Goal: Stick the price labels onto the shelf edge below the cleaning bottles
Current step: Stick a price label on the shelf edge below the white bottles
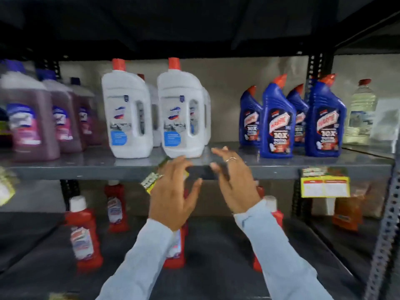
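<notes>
The grey shelf edge [86, 171] runs across the middle, under white bottles [127, 118], blue bottles [277, 124] and purple bottles [32, 126]. My left hand [173, 191] is at the edge below the white bottles. It holds a tilted yellow price label [151, 179], mostly hidden behind the fingers. My right hand [233, 180] is just to its right, fingers spread, fingertips at the shelf edge and holding nothing. Another yellow price label [324, 186] hangs from the edge below the blue bottles. A blurred yellow label [6, 189] shows at the far left.
Red bottles [84, 237] stand on the lower shelf behind my arms. A clear bottle [361, 113] sits at the far right beside a perforated metal upright [387, 224]. An orange pack [346, 213] is on the lower right.
</notes>
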The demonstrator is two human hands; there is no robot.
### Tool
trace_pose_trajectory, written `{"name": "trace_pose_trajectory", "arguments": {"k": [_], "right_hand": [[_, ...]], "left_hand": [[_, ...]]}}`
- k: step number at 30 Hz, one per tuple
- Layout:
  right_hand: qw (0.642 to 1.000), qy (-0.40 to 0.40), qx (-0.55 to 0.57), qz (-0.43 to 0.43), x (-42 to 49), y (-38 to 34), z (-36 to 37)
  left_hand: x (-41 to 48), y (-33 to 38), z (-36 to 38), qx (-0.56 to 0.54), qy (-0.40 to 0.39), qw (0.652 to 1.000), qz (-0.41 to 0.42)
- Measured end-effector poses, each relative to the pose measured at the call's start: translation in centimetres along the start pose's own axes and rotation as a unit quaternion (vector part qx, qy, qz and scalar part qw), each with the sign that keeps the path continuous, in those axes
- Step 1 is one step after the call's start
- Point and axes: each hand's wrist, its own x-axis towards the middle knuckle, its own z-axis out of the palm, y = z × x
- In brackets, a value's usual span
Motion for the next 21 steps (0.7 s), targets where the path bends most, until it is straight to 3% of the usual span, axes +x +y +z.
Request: {"name": "trace_pose_trajectory", "arguments": {"k": [3,5,10,14,21], "right_hand": [[0.991,-0.13,-0.02,0.033,1.9,-2.4,4.1],[0.978,-0.186,-0.06,0.076,3.7,-3.8,6.0],[0.937,-0.226,-0.247,0.099,6.2,-6.7,8.2],[0.915,-0.233,-0.309,0.115,6.3,-8.5,8.7],[0.902,-0.301,-0.266,0.161,7.9,-9.9,7.4]], "left_hand": [[-1.6,-4.8,-4.7,0.079,0.062,0.991,-0.092],[-2.3,-7.5,-6.9,0.12,0.035,0.984,-0.128],[-2.0,-10.6,-7.1,0.135,-0.119,0.979,-0.099],[-1.3,-10.5,-6.2,0.119,-0.092,0.981,-0.126],[-0.3,-10.1,-6.4,0.055,-0.082,0.979,-0.176]]}}
